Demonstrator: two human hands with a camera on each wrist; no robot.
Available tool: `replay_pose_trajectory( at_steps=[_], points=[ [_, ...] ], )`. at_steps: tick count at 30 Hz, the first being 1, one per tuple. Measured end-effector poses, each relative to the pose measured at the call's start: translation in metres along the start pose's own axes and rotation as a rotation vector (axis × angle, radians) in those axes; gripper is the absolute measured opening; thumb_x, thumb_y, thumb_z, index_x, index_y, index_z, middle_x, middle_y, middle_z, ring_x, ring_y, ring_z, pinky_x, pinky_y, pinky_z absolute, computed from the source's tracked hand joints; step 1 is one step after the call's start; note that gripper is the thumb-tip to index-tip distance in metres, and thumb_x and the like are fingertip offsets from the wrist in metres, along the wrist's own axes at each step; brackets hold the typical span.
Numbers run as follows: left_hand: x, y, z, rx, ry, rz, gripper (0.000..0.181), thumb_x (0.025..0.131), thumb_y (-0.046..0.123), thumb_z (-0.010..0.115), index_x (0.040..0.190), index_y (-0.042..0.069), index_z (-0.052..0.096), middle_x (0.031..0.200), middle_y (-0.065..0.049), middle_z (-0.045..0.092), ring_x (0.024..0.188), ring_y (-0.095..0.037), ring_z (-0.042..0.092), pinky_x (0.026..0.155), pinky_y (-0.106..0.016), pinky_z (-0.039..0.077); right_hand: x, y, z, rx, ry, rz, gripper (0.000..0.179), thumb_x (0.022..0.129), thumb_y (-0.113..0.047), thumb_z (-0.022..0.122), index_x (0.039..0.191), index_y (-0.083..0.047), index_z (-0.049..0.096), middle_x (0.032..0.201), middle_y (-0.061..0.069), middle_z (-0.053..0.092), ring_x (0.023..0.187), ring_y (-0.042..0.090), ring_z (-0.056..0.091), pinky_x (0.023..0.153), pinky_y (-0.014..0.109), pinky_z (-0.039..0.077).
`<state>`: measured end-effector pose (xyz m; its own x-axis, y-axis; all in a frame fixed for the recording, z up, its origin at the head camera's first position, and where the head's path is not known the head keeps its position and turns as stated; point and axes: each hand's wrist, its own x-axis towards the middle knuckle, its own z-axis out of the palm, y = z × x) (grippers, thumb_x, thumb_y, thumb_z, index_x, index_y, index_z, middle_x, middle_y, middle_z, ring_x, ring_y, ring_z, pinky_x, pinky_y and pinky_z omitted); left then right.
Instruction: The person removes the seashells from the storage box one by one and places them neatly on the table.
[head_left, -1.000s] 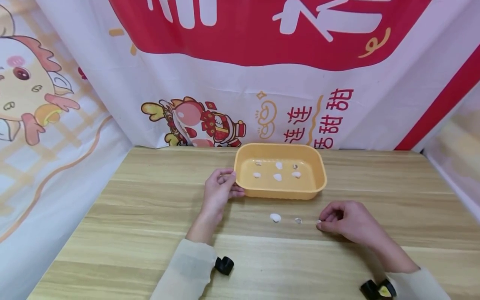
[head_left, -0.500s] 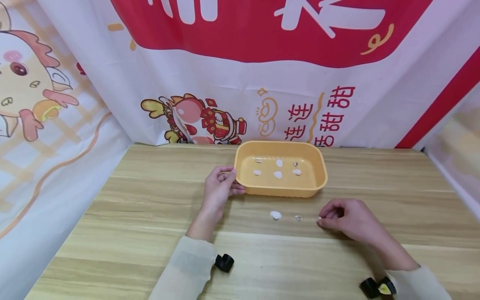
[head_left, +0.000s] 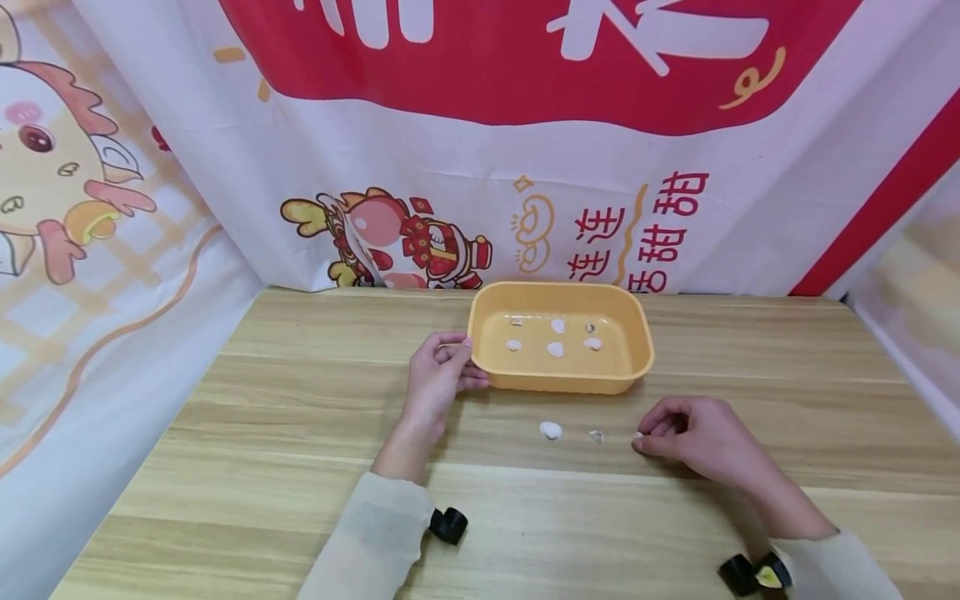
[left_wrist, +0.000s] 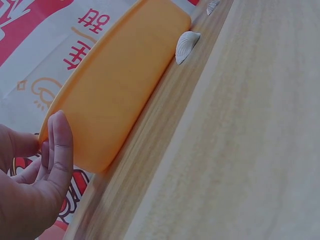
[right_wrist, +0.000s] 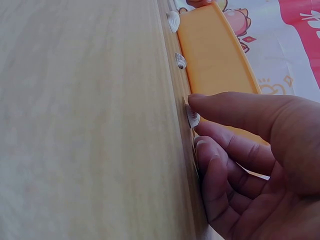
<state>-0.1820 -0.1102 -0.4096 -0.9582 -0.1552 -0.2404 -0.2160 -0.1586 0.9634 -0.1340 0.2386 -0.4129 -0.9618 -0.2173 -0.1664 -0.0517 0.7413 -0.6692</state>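
An orange-yellow plastic basin (head_left: 562, 385) stands at the back of the table. My left hand (head_left: 437, 379) holds its left end, thumb at the rim and fingers against the outer wall (left_wrist: 115, 90). Several small seashells lie inside it in two rows, among them a white shell (head_left: 555, 349). In front of the basin, a white ribbed seashell (head_left: 551, 431) and a smaller greyish seashell (head_left: 597, 436) lie on the wood. To their right, my right hand (head_left: 693, 435) pinches another small seashell (right_wrist: 192, 116) between thumb and forefinger, at the table surface.
A wooden table (head_left: 525, 533) spans the view. Behind it hangs a printed red and white cloth (head_left: 465, 150), close to the basin's far side. Black wrist devices, such as the left one (head_left: 449, 526), sit by both sleeves.
The head view has tilted down very slightly. Both hands, the basin and the shells keep their places.
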Motion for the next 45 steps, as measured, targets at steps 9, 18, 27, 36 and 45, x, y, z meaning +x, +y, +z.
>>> replay_pose_trajectory(
  at_steps=[9,18,27,36,45],
  points=[
    [0.001,0.000,-0.001,0.000,-0.002,-0.004,0.030,0.110,0.017,0.063,0.139,0.007,0.060,0.118,-0.024,0.070,0.077,-0.021,0.074,0.076,-0.035,0.071,0.002,0.001,0.000,0.017,-0.018,0.013,0.023,0.088,-0.034,0.091,0.098,-0.016,0.079,0.085,-0.002,0.074,0.081,0.013,0.066,0.064,0.021,0.054],
    [0.002,-0.001,-0.001,-0.010,-0.008,0.012,0.030,0.110,0.015,0.062,0.138,0.004,0.059,0.117,-0.025,0.070,0.075,-0.020,0.073,0.075,-0.034,0.071,0.004,-0.007,-0.014,0.033,-0.009,-0.013,0.022,0.090,-0.031,0.089,0.101,-0.015,0.080,0.089,0.001,0.074,0.081,0.015,0.065,0.064,0.023,0.055],
    [0.002,-0.001,-0.001,-0.008,-0.001,0.002,0.029,0.111,0.016,0.062,0.138,0.005,0.060,0.116,-0.024,0.070,0.075,-0.020,0.073,0.075,-0.034,0.071,0.011,-0.028,-0.028,0.030,0.018,-0.063,0.022,0.089,-0.032,0.090,0.102,-0.016,0.081,0.091,0.002,0.074,0.086,0.018,0.064,0.067,0.023,0.056],
    [0.001,-0.001,-0.001,-0.007,0.002,-0.006,0.030,0.111,0.017,0.062,0.139,0.006,0.060,0.116,-0.024,0.070,0.076,-0.020,0.074,0.075,-0.034,0.071,0.024,-0.049,-0.041,0.014,0.049,-0.107,0.019,0.092,-0.032,0.088,0.099,-0.016,0.081,0.090,0.003,0.074,0.086,0.021,0.063,0.068,0.023,0.057],
    [0.002,-0.003,-0.001,-0.009,-0.003,0.012,0.030,0.110,0.017,0.063,0.138,0.005,0.060,0.115,-0.024,0.070,0.075,-0.021,0.073,0.074,-0.034,0.071,0.041,-0.060,-0.043,0.000,0.057,-0.073,0.020,0.095,-0.033,0.085,0.104,-0.015,0.080,0.100,0.006,0.074,0.093,0.024,0.061,0.073,0.024,0.057]
  ],
)
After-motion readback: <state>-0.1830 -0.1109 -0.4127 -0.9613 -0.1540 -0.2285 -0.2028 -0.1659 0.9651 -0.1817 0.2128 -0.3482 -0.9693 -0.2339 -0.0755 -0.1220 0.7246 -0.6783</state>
